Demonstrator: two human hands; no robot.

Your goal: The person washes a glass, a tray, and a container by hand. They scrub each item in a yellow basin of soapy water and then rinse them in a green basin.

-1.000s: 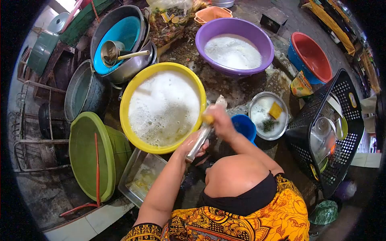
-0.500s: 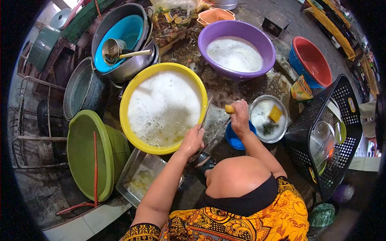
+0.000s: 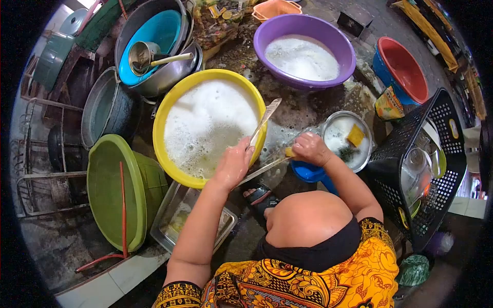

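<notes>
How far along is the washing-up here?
Done: a glass lid sits in the black basket. In hand: the left hand holds metal tongs over the yellow basin; the right hand scrubs them with a sponge. Left: the metal tray seems unwashed.

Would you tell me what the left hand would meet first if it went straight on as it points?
Probably the suds in the yellow basin; the left hand, gripping metal utensils, sits at its rim, though height is unclear.

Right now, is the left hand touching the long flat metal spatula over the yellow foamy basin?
Touching. The head view shows the left hand closed around the long flat metal spatula, its blade jutting past the fingers.
</notes>
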